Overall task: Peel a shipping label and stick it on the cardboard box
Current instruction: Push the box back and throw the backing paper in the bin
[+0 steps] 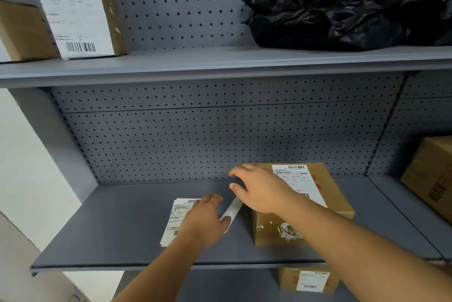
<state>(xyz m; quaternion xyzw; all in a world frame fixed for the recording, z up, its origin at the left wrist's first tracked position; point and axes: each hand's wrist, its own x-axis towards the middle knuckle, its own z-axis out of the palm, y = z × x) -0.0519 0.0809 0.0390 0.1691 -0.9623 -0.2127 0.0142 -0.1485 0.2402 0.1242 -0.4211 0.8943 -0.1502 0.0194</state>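
A brown cardboard box (303, 225) stands on the middle shelf (122, 228) with a white shipping label (294, 179) stuck flat on its top. My right hand (261, 191) rests over the box's near left top corner, fingers spread past the edge with nothing in them. To the left lies a small stack of shipping labels (175, 216), and my left hand (204, 221) lies flat on it. A curled white sheet (232, 211) sits between the hands, against my left thumb; its far end runs under my right palm.
Grey pegboard backs the shelves. The upper shelf holds a labelled box (80, 10), another box (24, 32) and a black plastic bag (354, 5). A large brown box (430, 179) stands at the right. Below, a labelled box (308, 279) shows.
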